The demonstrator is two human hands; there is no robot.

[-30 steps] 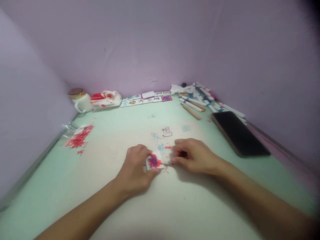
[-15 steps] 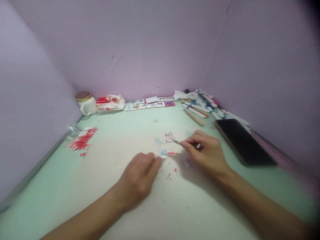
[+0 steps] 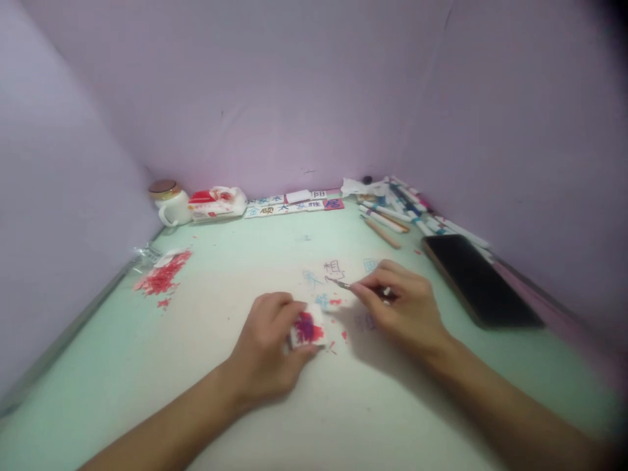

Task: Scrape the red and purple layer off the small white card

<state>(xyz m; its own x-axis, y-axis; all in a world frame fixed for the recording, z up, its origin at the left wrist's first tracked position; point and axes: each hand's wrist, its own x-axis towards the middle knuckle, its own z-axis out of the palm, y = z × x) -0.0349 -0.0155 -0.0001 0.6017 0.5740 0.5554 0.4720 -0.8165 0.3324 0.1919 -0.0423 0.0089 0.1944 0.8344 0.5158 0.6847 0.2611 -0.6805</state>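
Note:
My left hand (image 3: 269, 340) is closed round a small white block (image 3: 308, 328) whose top face carries a red and purple mark. It holds the block on the pale green table (image 3: 206, 301). My right hand (image 3: 400, 304) pinches a thin metal-tipped carving tool (image 3: 341, 284), its point lying just above and to the right of the block. Small red shavings (image 3: 338, 337) are scattered between the two hands. Blue and black characters (image 3: 333, 269) are written on the table just behind the tool tip.
A dark phone (image 3: 478, 278) lies at the right. Pens and markers (image 3: 397, 203) are piled in the far right corner. A row of stamped white blocks (image 3: 289, 206), a tissue pack (image 3: 216, 201) and a lidded mug (image 3: 169, 203) line the back wall. Red scraps (image 3: 161, 278) lie at the left.
One second ago both hands met over the block. The right hand then drew back to the right with the tool. The left hand has turned, so the block's marked face shows again.

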